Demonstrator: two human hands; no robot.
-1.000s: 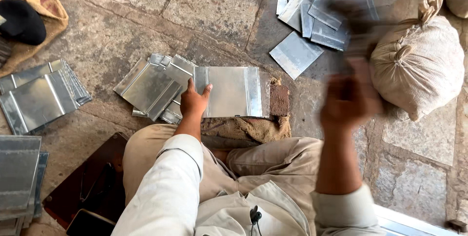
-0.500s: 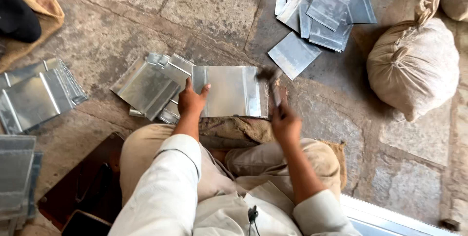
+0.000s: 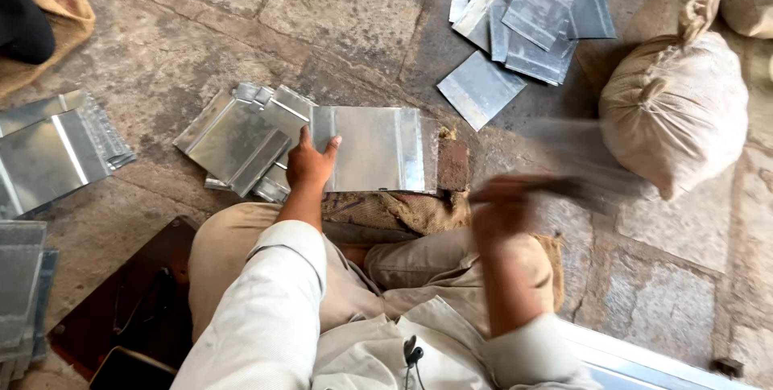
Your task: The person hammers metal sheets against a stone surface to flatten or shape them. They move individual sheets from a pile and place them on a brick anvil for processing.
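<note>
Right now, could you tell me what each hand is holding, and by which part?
The right hand grips a blurred dark tool by its near end. The left hand presses flat on the metal sheet, near its left edge.

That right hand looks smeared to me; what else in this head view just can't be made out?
- Right hand: motion-blurred; the dark tool in it is a streak, kind unclear.
- Metal sheet: near edge hidden by the left hand.
- Sack: tied shut, contents unseen.
- Grey stack: cut off by the left edge.
</note>
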